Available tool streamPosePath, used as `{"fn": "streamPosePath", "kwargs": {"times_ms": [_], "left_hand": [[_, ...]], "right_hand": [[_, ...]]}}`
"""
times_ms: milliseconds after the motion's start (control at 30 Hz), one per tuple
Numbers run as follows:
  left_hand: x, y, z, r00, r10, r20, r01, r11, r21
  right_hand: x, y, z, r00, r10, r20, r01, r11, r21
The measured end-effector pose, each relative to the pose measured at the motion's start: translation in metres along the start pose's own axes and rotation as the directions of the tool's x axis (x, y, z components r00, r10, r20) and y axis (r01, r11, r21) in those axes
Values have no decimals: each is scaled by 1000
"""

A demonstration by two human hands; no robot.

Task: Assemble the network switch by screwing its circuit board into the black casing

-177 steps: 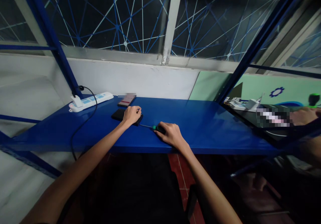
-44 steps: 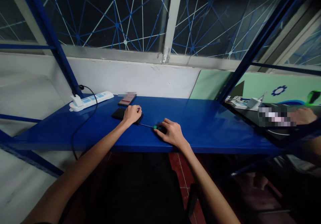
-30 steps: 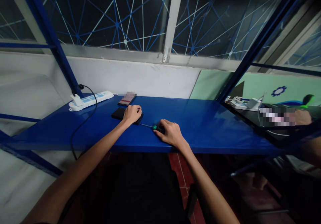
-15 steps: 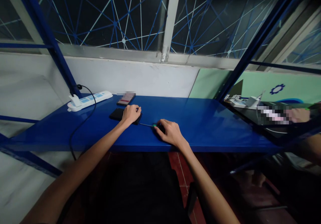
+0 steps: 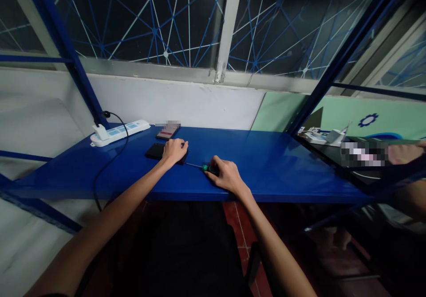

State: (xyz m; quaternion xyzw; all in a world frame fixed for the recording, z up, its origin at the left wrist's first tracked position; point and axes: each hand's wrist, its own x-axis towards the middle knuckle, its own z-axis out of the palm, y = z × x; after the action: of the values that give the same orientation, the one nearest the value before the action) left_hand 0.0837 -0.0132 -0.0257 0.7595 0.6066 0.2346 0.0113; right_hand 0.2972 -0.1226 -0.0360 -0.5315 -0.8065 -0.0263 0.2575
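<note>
A black phone [image 5: 155, 150] lies flat on the blue table [image 5: 273, 164]. My left hand [image 5: 174, 151] rests on its right end with the fingers curled over it, holding it down. My right hand [image 5: 225, 176] is closed around a screwdriver with a green and black handle [image 5: 207, 169]. Its thin metal shaft points left to the phone's edge under my left hand. A second phone [image 5: 167, 131] with a lit screen lies just behind the black one.
A white power strip [image 5: 116, 132] sits at the back left, its black cable [image 5: 109, 164] hanging over the table's front edge. At the right, another person's hand [image 5: 404, 153] works at a neighbouring dark bench with small items [image 5: 328, 136]. A wall and window run behind.
Hardly anything has changed. Both hands keep their places on the phone and the screwdriver; my right hand shifts slightly around the handle. The other person's hand at the right moves about.
</note>
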Motion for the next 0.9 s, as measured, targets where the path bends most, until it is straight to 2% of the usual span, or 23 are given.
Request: {"fn": "streamPosePath", "kwargs": {"times_ms": [400, 500, 567, 633, 667, 733, 767, 800, 833, 900], "left_hand": [[2, -1, 1, 1000, 4, -14, -4, 1000, -20], [5, -4, -5, 997, 57, 59, -52, 995, -87], [8, -10, -11, 982, 141, 129, -114, 974, -195], [11, -19, -21, 954, 242, 177, -174, 927, -331], [13, -24, -26, 919, 312, 241, -205, 900, -385], [14, -35, -37, 816, 426, 390, -244, 867, -435], [14, -40, -42, 762, 472, 444, -279, 858, -432], [14, -44, -46, 725, 496, 478, -312, 855, -414], [13, -48, -49, 703, 505, 501, -332, 856, -397], [11, -53, -51, 705, 505, 498, -348, 858, -378]], "right_hand": [[4, 3, -1, 1000, -4, 7, 4, 1000, 7], [5, 5, 0, 1000, 24, -3, -24, 1000, -12], [5, 5, 0, 1000, 27, -7, -27, 1000, -12], [4, 5, 0, 1000, 22, -4, -22, 1000, -8], [4, 5, 1, 1000, 22, -2, -22, 1000, -6], [5, 4, 1, 999, 32, -1, -32, 999, -5], [5, 4, 1, 999, 39, -2, -39, 999, -5], [6, 4, 2, 999, 46, -3, -46, 999, -6], [6, 4, 2, 999, 51, -5, -51, 999, -7], [7, 3, 2, 999, 53, -9, -53, 999, -4]]}}
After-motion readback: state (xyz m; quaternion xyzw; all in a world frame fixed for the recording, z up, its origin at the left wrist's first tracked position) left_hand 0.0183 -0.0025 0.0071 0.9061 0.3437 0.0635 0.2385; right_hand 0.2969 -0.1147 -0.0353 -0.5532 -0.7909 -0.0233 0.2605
